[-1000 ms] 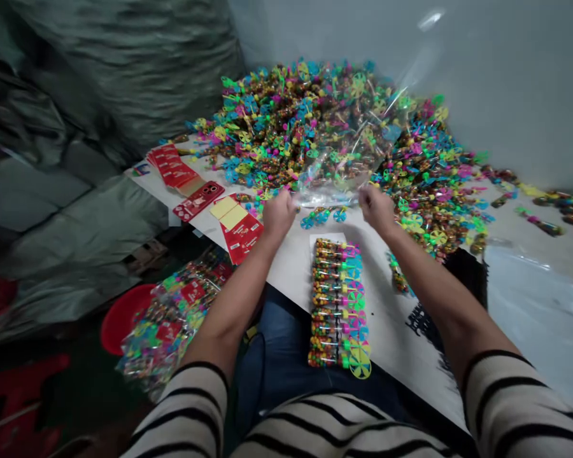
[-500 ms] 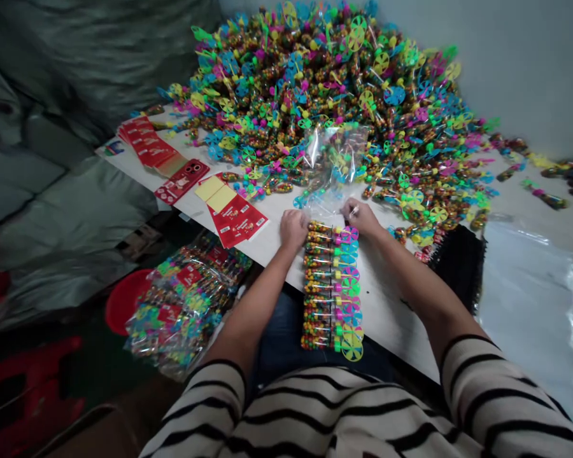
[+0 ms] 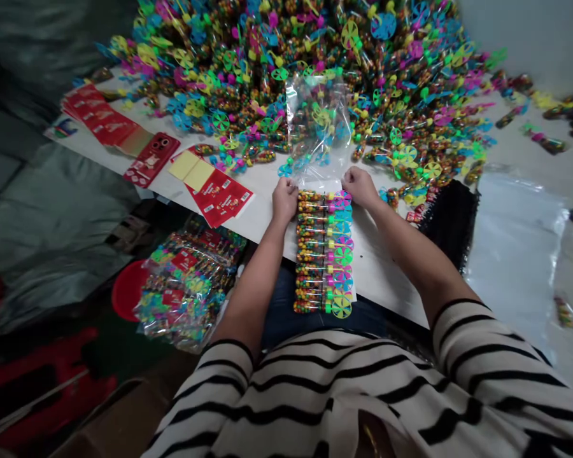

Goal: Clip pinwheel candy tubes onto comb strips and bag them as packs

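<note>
My left hand (image 3: 284, 198) is closed on the left side of the open end of a clear plastic bag (image 3: 318, 127). My right hand (image 3: 360, 186) pinches the opposite side of that bag. Away from me, the bag stretches out flat over the table and the near candies. Between my forearms lies a row of candy-filled tubes (image 3: 311, 251) with coloured pinwheel tops, stacked side by side and joined by a dark band. Its far end sits right at the bag's mouth; its near end reaches over the table edge. A corner of something white shows under it.
A large heap of loose candy tubes (image 3: 248, 83) covers the back of the table. Left are red printed cards (image 3: 224, 197) and a red phone (image 3: 153, 156). Right lie a black bundle (image 3: 451, 222) and clear plastic sheets (image 3: 516, 254). Packed bags (image 3: 186, 286) and a red basin (image 3: 127, 289) are below left.
My view has shifted, so the table scene sits higher in the picture. The bag looks straighter and more stretched out away from me. Both hands keep their grip on its edges.
</note>
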Demonstrator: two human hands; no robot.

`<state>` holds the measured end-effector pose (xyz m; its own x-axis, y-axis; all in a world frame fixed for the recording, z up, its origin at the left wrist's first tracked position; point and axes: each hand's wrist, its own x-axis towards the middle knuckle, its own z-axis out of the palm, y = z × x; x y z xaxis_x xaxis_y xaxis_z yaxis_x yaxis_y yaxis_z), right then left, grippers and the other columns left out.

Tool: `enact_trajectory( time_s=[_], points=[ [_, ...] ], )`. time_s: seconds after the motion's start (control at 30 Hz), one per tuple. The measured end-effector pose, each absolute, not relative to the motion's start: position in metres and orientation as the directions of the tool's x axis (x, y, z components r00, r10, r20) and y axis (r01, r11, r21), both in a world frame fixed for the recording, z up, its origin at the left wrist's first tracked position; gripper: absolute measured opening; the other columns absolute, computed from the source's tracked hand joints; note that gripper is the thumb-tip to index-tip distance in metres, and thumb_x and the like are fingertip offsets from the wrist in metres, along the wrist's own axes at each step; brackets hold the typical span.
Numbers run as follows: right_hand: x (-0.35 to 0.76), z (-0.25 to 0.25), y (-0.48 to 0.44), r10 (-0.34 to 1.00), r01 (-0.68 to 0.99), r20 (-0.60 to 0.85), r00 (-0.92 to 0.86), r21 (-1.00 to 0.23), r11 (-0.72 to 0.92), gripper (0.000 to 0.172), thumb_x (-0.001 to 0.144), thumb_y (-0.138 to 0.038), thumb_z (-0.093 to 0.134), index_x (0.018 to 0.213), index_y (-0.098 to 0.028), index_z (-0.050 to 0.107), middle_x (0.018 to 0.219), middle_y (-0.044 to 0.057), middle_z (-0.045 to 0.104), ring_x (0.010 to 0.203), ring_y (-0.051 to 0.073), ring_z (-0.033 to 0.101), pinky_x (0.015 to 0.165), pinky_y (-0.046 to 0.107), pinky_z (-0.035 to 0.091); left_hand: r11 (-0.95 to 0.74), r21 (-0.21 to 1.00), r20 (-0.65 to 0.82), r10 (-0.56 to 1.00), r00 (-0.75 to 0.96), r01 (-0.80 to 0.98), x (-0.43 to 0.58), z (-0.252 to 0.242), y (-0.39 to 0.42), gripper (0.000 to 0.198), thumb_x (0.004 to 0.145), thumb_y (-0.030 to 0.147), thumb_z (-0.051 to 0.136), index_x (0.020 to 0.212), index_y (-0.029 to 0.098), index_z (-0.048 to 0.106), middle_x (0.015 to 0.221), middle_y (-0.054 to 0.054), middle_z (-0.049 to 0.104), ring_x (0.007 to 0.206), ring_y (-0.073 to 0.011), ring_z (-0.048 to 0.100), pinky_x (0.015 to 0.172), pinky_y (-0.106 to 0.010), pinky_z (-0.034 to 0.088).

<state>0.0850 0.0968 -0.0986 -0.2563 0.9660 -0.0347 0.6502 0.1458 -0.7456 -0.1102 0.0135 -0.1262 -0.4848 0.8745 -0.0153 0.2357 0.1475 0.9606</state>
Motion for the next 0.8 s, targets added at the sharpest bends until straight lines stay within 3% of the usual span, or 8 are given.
enact_trajectory(
  time_s=[0.17, 0.27, 0.47, 0.57, 0.67, 0.73, 0.8],
  points=[
    [0.112, -0.082, 0.07, 0.9, 0.687, -0.11, -0.422, -0.687, 0.238, 0.006, 0.072, -0.018, 0.052, 0.073, -0.021, 0.047, 0.061, -0.002, 0.052, 0.06, 0.014, 0.048, 0.059, 0.025, 0.034, 0.145, 0.957, -0.048, 0.933, -0.356, 0.251, -0.117, -0.123, -0.008, 0.026, 0.081, 0.013, 0.052, 0.106, 0.02, 0.055, 0.066, 0.004, 0.059, 0.054, -0.0109, 0.053, 0.055, -0.021, 0.04],
    [0.123, -0.069, 0.057, 0.834, 0.687, -0.084, -0.545, -0.615, 0.387, 0.008, 0.073, -0.02, 0.052, 0.081, -0.02, 0.054, 0.069, 0.0, 0.06, 0.064, 0.016, 0.052, 0.062, 0.026, 0.036, 0.076, 0.896, 0.075, 0.945, -0.318, 0.437, -0.122, -0.121, -0.016, 0.016, 0.087, 0.025, 0.051, 0.097, 0.02, 0.062, 0.064, 0.001, 0.059, 0.058, -0.0129, 0.055, 0.059, -0.022, 0.041],
    [0.14, -0.051, 0.032, 0.797, 0.722, 0.006, -0.604, -0.419, 0.551, 0.017, 0.082, -0.029, 0.05, 0.079, -0.018, 0.063, 0.09, 0.009, 0.065, 0.082, 0.021, 0.057, 0.076, 0.032, 0.04, 0.009, 0.757, 0.26, 0.913, -0.314, 0.653, -0.12, -0.111, -0.041, 0.028, 0.092, 0.037, 0.047, 0.088, 0.019, 0.069, 0.08, -0.005, 0.066, 0.08, -0.0164, 0.061, 0.076, -0.024, 0.045],
    [0.144, -0.055, 0.023, 0.766, 0.671, 0.121, -0.632, -0.409, 0.618, 0.019, 0.083, -0.031, 0.052, 0.089, -0.019, 0.065, 0.105, 0.011, 0.062, 0.099, 0.026, 0.054, 0.088, 0.038, 0.04, -0.021, 0.72, 0.352, 0.872, -0.34, 0.694, -0.115, -0.111, -0.052, 0.03, 0.093, 0.036, 0.047, 0.092, 0.017, 0.07, 0.093, -0.008, 0.066, 0.089, -0.0167, 0.061, 0.083, -0.025, 0.045],
    [0.134, -0.068, 0.03, 0.814, 0.687, 0.218, -0.538, -0.446, 0.573, 0.039, 0.08, -0.04, 0.059, 0.114, -0.02, 0.061, 0.115, 0.011, 0.059, 0.11, 0.028, 0.048, 0.092, 0.043, 0.039, -0.05, 0.744, 0.357, 0.872, -0.334, 0.666, -0.111, -0.116, -0.054, 0.034, 0.094, 0.034, 0.043, 0.101, 0.015, 0.07, 0.096, -0.01, 0.068, 0.092, -0.0169, 0.063, 0.085, -0.025, 0.047],
    [0.122, -0.075, 0.042, 0.841, 0.693, 0.2, -0.503, -0.487, 0.531, 0.042, 0.081, -0.041, 0.06, 0.118, -0.021, 0.06, 0.108, 0.01, 0.063, 0.105, 0.027, 0.05, 0.091, 0.042, 0.04, -0.055, 0.773, 0.336, 0.88, -0.335, 0.632, -0.109, -0.121, -0.051, 0.037, 0.095, 0.035, 0.041, 0.104, 0.014, 0.07, 0.097, -0.011, 0.071, 0.093, -0.0175, 0.065, 0.087, -0.026, 0.047],
    [0.114, -0.077, 0.054, 0.846, 0.688, 0.15, -0.512, -0.518, 0.508, 0.031, 0.085, -0.038, 0.057, 0.108, -0.02, 0.065, 0.095, 0.008, 0.066, 0.093, 0.024, 0.054, 0.089, 0.04, 0.04, -0.051, 0.798, 0.31, 0.889, -0.338, 0.6, -0.11, -0.125, -0.048, 0.039, 0.095, 0.037, 0.042, 0.105, 0.013, 0.071, 0.101, -0.011, 0.072, 0.096, -0.0184, 0.066, 0.088, -0.026, 0.048]
  ],
)
